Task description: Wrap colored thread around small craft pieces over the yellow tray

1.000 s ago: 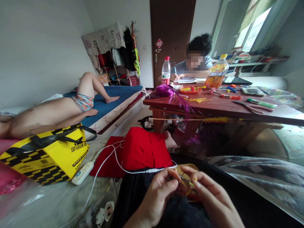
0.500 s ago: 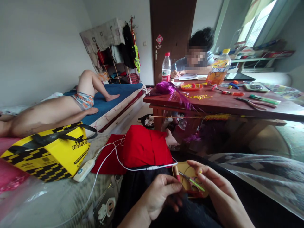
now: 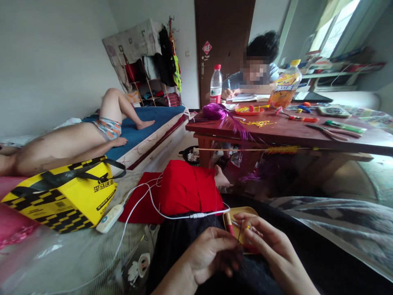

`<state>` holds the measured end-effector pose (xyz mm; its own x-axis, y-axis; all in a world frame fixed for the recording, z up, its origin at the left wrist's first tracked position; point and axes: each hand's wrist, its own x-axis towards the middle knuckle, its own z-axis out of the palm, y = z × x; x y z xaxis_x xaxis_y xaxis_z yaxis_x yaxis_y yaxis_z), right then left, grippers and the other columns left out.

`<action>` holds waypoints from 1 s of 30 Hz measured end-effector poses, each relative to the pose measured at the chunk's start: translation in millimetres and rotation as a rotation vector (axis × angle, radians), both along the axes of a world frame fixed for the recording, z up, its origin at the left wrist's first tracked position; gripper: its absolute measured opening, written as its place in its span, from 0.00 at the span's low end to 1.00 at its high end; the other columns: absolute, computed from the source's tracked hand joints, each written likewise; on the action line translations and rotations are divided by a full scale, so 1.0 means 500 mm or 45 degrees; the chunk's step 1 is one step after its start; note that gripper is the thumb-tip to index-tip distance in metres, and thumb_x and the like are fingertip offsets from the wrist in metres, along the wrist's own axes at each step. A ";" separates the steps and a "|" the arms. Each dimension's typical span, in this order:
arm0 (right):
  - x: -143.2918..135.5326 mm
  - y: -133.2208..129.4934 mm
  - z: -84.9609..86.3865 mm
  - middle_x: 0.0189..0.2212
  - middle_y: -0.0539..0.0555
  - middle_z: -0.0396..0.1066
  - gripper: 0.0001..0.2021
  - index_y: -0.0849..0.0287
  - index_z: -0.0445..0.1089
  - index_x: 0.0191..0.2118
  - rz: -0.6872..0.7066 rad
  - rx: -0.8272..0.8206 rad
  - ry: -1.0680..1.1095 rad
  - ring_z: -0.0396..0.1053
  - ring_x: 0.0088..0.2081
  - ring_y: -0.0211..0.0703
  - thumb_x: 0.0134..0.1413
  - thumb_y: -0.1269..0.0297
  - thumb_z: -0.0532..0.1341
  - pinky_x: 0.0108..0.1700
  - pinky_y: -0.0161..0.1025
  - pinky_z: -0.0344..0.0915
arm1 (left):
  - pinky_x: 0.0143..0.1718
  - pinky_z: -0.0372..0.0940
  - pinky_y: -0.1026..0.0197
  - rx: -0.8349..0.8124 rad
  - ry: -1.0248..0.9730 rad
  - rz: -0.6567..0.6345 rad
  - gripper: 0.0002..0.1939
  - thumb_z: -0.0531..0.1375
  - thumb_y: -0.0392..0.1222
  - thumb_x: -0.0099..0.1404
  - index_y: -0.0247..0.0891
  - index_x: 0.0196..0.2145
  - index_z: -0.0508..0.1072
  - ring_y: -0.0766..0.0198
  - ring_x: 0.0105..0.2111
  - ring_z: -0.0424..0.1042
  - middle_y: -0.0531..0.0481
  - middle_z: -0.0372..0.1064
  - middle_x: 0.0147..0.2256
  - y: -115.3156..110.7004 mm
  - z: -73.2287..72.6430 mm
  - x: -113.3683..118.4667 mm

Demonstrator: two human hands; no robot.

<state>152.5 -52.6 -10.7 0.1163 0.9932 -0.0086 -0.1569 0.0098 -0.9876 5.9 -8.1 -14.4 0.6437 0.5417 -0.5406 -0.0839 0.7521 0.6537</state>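
Note:
Over my lap, my left hand (image 3: 213,252) pinches a thin dark strand (image 3: 239,234) between thumb and fingertips. My right hand (image 3: 267,237) is just to its right, its fingers closed near the strand's upper part, with a tiny yellow bit (image 3: 248,227) at the fingertips. Behind both hands lies a yellow tray (image 3: 245,211). A red and tan stick-like tube (image 3: 229,224) rests at its left side. The scissors in the tray are mostly hidden by my right hand.
A red cloth (image 3: 190,188) with a white cable lies ahead. The dark red table (image 3: 285,131) holds bottles, purple strands (image 3: 215,112), pliers (image 3: 330,132) and a small orange tray (image 3: 250,112). A person writes behind it; another lies on the left. A yellow bag (image 3: 67,196) stands left.
My right hand has moved left and slightly down, closer to my left hand, and now covers most of the scissors. Its fingers are closer together. The view has shifted slightly.

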 end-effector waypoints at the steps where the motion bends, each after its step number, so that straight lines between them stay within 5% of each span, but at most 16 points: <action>1: 0.000 0.001 -0.002 0.38 0.58 0.71 0.10 0.57 0.70 0.28 -0.008 0.016 -0.008 0.67 0.43 0.52 0.48 0.55 0.61 0.37 0.38 0.67 | 0.11 0.55 0.72 -0.001 0.002 -0.001 0.15 0.67 0.45 0.42 0.29 0.22 0.73 0.72 0.14 0.65 0.50 0.68 0.18 -0.001 0.001 0.000; 7: 0.002 0.001 -0.011 0.40 0.58 0.69 0.09 0.57 0.71 0.32 -0.074 0.074 -0.053 0.70 0.37 0.47 0.48 0.57 0.62 0.33 0.37 0.68 | 0.13 0.56 0.71 0.032 -0.004 0.037 0.16 0.68 0.47 0.41 0.31 0.21 0.71 0.73 0.15 0.63 0.52 0.66 0.18 -0.005 0.009 0.002; 11: 0.006 -0.008 -0.019 0.38 0.54 0.65 0.10 0.56 0.70 0.33 -0.265 0.065 -0.057 0.68 0.29 0.39 0.44 0.58 0.64 0.28 0.33 0.67 | 0.16 0.55 0.71 0.291 0.116 0.146 0.17 0.67 0.49 0.44 0.31 0.22 0.69 0.72 0.17 0.62 0.52 0.65 0.19 -0.007 0.021 0.004; 16: 0.002 -0.014 -0.020 0.24 0.52 0.66 0.10 0.59 0.72 0.27 0.024 -0.059 -0.052 0.66 0.29 0.42 0.44 0.57 0.64 0.31 0.35 0.65 | 0.20 0.57 0.68 0.791 0.396 0.063 0.15 0.60 0.49 0.54 0.31 0.24 0.70 0.70 0.19 0.61 0.53 0.63 0.20 -0.011 0.030 -0.002; 20: -0.004 -0.009 -0.018 0.21 0.51 0.64 0.12 0.60 0.72 0.22 0.041 -0.012 -0.098 0.62 0.26 0.39 0.44 0.56 0.63 0.28 0.33 0.61 | 0.21 0.56 0.68 0.983 0.527 -0.030 0.13 0.58 0.46 0.57 0.32 0.26 0.71 0.70 0.20 0.61 0.53 0.62 0.21 -0.017 0.030 -0.007; 25: -0.006 -0.007 -0.029 0.20 0.50 0.64 0.14 0.61 0.71 0.20 0.040 -0.115 0.005 0.59 0.26 0.38 0.43 0.55 0.65 0.29 0.33 0.59 | 0.21 0.54 0.68 0.992 0.548 -0.106 0.14 0.57 0.47 0.57 0.32 0.25 0.71 0.70 0.19 0.59 0.54 0.61 0.20 -0.018 0.028 -0.008; 30: -0.014 -0.009 -0.040 0.21 0.49 0.66 0.11 0.60 0.72 0.23 0.151 -0.200 0.402 0.61 0.26 0.36 0.45 0.57 0.64 0.30 0.33 0.60 | 0.22 0.59 0.67 0.686 0.302 -0.071 0.15 0.59 0.49 0.55 0.31 0.25 0.72 0.70 0.21 0.62 0.52 0.64 0.22 -0.013 0.020 -0.007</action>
<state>145.3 -57.3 -30.6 -0.0321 0.9834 -0.1787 -0.4451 -0.1741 -0.8784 2.3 -14.5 -4.6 0.5741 0.7488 -0.3313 0.1411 0.3081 0.9408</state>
